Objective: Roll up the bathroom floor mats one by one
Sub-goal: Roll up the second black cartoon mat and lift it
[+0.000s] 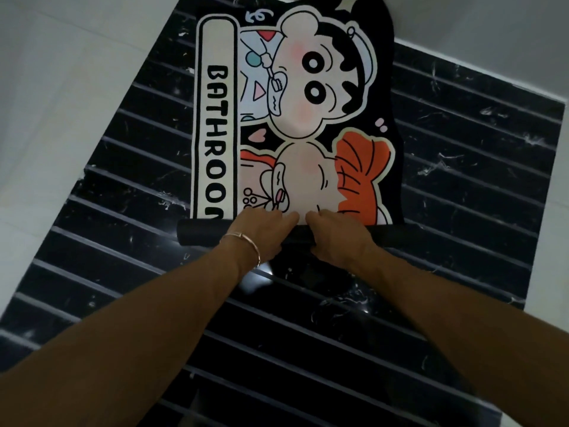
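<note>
A black bath mat (295, 103) printed with a cartoon child and the word BATHROOM lies flat on the dark floor. Its near end is wound into a thin black roll (197, 235) that runs crosswise. My left hand (258, 229), a bracelet on its wrist, grips the roll near the middle with the fingers curled over its top. My right hand (335, 234) grips the roll just beside it, thumb under the near side. Both hands hide the middle of the roll.
The mat lies on a black marble strip with pale grooves (462, 167). White floor tiles (55, 87) border the strip on the left, and a white surface (492, 32) on the far right.
</note>
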Action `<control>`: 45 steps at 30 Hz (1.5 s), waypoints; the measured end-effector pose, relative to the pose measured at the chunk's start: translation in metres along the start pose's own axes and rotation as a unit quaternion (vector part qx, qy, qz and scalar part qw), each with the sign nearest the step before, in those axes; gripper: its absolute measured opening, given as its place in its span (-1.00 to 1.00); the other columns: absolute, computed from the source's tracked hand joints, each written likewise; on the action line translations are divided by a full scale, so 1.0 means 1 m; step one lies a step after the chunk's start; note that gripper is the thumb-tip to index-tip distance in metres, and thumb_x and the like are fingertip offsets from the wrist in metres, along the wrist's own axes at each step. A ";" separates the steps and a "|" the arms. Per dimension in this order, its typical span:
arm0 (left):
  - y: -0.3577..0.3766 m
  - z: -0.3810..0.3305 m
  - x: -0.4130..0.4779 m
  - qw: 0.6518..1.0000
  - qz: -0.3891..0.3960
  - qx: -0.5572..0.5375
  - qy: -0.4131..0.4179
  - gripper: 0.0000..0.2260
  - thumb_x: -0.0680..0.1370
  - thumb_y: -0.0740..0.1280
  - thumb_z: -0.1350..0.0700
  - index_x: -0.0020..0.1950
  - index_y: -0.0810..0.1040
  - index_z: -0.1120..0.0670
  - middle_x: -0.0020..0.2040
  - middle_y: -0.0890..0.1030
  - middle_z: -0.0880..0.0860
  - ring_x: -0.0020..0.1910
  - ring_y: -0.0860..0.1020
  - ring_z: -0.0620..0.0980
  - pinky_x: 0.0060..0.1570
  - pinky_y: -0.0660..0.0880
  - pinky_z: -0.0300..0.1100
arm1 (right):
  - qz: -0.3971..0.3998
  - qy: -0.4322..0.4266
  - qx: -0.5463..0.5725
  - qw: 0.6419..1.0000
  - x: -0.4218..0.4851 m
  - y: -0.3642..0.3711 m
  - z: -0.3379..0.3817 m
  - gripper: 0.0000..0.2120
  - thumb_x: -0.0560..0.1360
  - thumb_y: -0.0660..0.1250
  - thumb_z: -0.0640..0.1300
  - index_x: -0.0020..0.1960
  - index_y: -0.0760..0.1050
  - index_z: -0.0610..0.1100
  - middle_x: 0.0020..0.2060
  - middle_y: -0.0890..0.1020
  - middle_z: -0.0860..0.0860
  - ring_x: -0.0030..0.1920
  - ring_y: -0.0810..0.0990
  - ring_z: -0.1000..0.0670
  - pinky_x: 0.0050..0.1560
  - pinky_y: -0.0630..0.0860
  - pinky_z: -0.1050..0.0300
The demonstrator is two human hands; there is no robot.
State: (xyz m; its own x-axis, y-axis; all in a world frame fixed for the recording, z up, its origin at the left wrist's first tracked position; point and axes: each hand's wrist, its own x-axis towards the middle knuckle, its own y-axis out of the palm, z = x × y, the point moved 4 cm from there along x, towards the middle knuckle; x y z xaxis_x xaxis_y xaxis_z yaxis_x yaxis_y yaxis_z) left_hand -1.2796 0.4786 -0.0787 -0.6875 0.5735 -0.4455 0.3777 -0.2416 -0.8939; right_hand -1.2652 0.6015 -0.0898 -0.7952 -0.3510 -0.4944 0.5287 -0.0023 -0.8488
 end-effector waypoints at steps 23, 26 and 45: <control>0.000 0.005 0.017 0.999 0.033 -0.013 -0.027 -0.71 0.54 0.28 0.07 0.22 0.34 0.09 0.00 0.58 0.10 -0.06 0.58 0.11 -0.20 0.36 -0.09 | -0.037 -0.005 -0.022 0.999 0.004 -0.004 -0.002 -0.68 0.47 0.32 -0.09 0.17 0.34 -0.14 0.03 0.49 -0.10 0.00 0.50 -0.13 -0.24 0.25 0.08; 0.001 0.001 0.011 0.999 -0.014 -0.011 -0.042 -0.63 0.51 0.31 0.04 0.26 0.29 0.06 0.07 0.52 0.06 0.00 0.55 0.08 -0.18 0.36 -0.10 | 0.014 -0.010 0.009 1.000 0.012 -0.008 -0.004 -0.72 0.49 0.30 -0.10 0.16 0.37 -0.14 0.02 0.53 -0.12 -0.02 0.54 -0.14 -0.24 0.31 0.08; 0.007 0.004 0.015 0.997 0.016 -0.043 -0.068 -0.72 0.51 0.30 0.11 0.18 0.34 0.09 0.01 0.57 0.06 -0.04 0.58 0.09 -0.20 0.39 -0.10 | 0.036 -0.041 0.017 0.998 0.019 -0.017 -0.007 -0.72 0.46 0.31 -0.12 0.15 0.44 -0.15 0.02 0.51 -0.13 0.00 0.50 -0.15 -0.22 0.29 0.10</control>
State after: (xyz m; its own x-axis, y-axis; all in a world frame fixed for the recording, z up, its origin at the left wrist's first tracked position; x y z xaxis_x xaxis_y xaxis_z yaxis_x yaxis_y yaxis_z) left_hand -1.2898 0.4823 -0.0922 -0.7500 0.4537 -0.4813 0.4482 -0.1866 -0.8742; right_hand -1.2918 0.6016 -0.0857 -0.7284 -0.4275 -0.5355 0.5943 -0.0053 -0.8042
